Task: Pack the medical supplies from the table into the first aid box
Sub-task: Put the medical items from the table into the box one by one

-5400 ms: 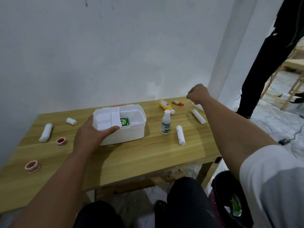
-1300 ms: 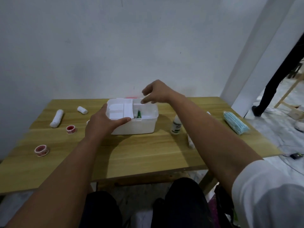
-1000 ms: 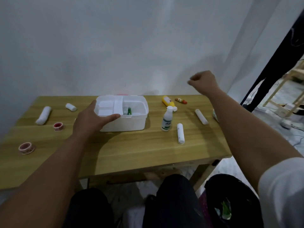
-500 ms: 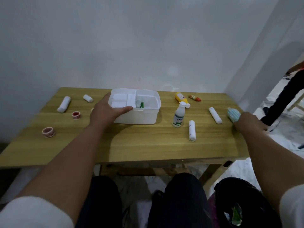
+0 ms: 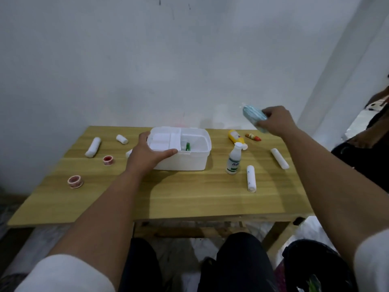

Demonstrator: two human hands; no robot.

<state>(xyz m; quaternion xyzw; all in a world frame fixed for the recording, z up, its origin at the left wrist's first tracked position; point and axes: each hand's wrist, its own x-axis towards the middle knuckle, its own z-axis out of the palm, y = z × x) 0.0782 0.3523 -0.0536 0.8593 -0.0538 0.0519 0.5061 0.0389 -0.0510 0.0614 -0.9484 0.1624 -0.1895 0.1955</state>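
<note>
Blue face-mask pack [image 5: 254, 118] held clamped in right hand [image 5: 277, 121], raised above surface [image 5: 189, 197] – left hand [image 5: 147, 153] grips white first aid box [image 5: 185, 161] rim, lid off

Table [image 5: 189, 199]: pale wood, visible grain, matt finish. First aid box [image 5: 189, 163]: white plastic, smooth, slightly translucent. Standing bottle [image 5: 233, 160]: glossy white plastic. Bandage rolls [image 5: 251, 180]: white, probably cloth. Mask pack [image 5: 253, 118]: blue, soft, blurred. Wall [image 5: 147, 60]: matt, scuffed.
</note>
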